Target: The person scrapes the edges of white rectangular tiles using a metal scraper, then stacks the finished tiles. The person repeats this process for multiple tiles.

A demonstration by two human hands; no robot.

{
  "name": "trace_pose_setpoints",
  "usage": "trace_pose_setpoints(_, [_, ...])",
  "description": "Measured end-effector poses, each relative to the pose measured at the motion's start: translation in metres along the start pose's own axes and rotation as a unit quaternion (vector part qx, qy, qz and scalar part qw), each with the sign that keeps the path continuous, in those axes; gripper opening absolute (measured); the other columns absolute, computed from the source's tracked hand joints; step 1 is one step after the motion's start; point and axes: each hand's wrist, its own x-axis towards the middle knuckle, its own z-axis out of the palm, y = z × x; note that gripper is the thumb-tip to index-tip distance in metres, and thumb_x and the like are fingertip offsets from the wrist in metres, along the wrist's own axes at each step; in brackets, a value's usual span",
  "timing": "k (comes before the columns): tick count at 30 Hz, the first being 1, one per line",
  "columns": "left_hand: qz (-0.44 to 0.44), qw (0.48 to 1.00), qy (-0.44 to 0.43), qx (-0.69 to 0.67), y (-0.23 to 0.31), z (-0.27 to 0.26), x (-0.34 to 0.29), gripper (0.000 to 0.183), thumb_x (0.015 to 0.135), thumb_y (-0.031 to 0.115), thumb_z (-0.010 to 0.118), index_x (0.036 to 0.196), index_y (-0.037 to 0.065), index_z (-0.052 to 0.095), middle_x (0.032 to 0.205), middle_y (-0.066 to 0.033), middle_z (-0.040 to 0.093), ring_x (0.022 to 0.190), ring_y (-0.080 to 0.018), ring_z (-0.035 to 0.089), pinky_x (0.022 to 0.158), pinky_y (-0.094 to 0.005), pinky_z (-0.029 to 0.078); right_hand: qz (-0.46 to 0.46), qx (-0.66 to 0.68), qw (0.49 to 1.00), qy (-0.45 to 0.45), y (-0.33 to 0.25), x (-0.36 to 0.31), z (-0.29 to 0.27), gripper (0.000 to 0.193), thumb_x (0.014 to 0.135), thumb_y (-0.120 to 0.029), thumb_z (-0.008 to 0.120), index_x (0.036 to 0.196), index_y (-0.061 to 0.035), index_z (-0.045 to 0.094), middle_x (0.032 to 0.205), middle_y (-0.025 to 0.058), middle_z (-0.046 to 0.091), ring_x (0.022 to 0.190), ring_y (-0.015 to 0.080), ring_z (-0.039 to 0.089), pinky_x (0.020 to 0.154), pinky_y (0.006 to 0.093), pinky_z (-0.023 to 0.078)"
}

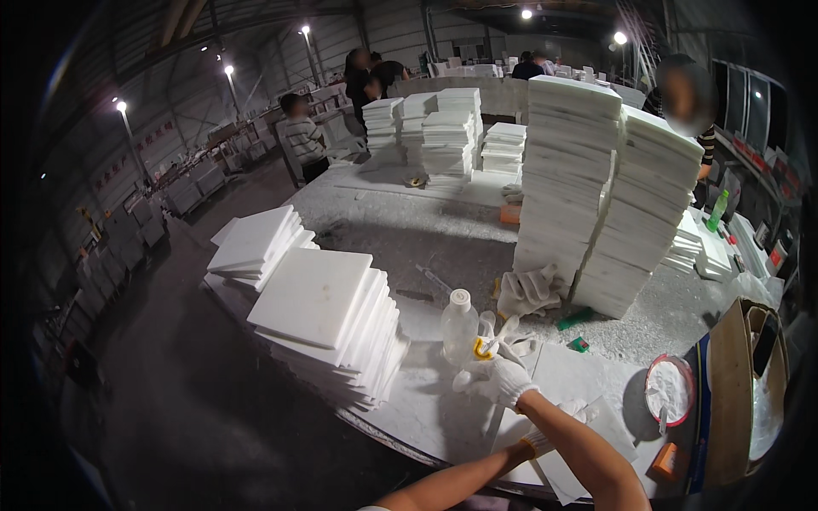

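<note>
Our forearms [584,447] cross: the right hand [501,383] points toward ten o'clock, near the clear bottle [459,330]; the left hand [574,415] is by the white tile [612,433], at four o'clock; we cannot tell either's grip.

Workshop hall for stone slabs, seen from your position. On your dusty surface [635,334] stands the tallest stack of pale slabs [564,175]; beyond the stack, shorter slab piles [447,140] and other people [303,138]; far left of it, pole lamps [122,107] before a ribbed wall [264,64]; nearer you than the stack, your right hand [496,381] in a white work glove [511,383].
</note>
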Motion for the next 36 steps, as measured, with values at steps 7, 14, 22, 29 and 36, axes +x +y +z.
trace_pose_setpoints(7, [-0.002,1.000,-0.005,0.011,0.002,-0.001,0.005,0.047,0.098,0.042,0.056,0.118,0.000,0.060,0.104,-0.0170,0.066,0.099,-0.0297,0.062,0.088,-0.0376,0.048,0.064,0.006,0.998,-0.015,-0.001,-0.001,0.002,0.034,0.080,-0.040,0.072,0.103,-0.0149,0.075,0.087,0.0107,0.073,0.082,0.0294,0.069,0.076,0.0396,0.052])
trace_pose_setpoints(14, [-0.001,1.000,0.003,0.018,0.004,0.000,0.007,0.049,0.098,0.044,0.055,0.120,0.000,0.060,0.107,-0.0181,0.066,0.101,-0.0312,0.062,0.089,-0.0380,0.048,0.089,-0.014,0.993,-0.080,-0.026,-0.006,-0.012,0.035,0.082,-0.038,0.072,0.103,-0.0102,0.075,0.091,0.0119,0.073,0.083,0.0276,0.068,0.078,0.0372,0.052])
trace_pose_setpoints(22, [0.001,1.000,0.009,0.022,0.013,0.000,0.015,0.051,0.098,0.045,0.055,0.122,0.000,0.060,0.109,-0.0192,0.066,0.104,-0.0328,0.062,0.091,-0.0384,0.047,0.020,0.142,0.985,0.093,-0.045,-0.050,-0.047,0.038,0.078,-0.030,0.081,0.107,-0.0061,0.072,0.105,0.0083,0.072,0.091,0.0210,0.068,0.085,0.0336,0.053])
trace_pose_setpoints(29, [-0.012,0.999,0.022,0.030,0.011,0.004,0.015,0.053,0.098,0.046,0.055,0.123,0.000,0.060,0.112,-0.0203,0.066,0.106,-0.0343,0.062,0.092,-0.0388,0.047,0.051,0.386,0.900,0.193,-0.095,-0.140,-0.089,0.057,0.081,-0.028,0.081,0.126,0.0018,0.060,0.113,0.0114,0.068,0.097,0.0190,0.067,0.086,0.0317,0.053])
trace_pose_setpoints(36, [-0.030,0.997,0.044,0.047,0.030,0.002,0.020,0.055,0.098,0.048,0.055,0.125,0.000,0.060,0.114,-0.0213,0.066,0.109,-0.0357,0.062,0.094,-0.0392,0.047,0.071,0.411,0.808,0.416,-0.079,-0.222,-0.076,0.045,0.078,-0.025,0.077,0.109,0.0012,0.055,0.101,0.0141,0.067,0.093,0.0222,0.066,0.079,0.0333,0.055])
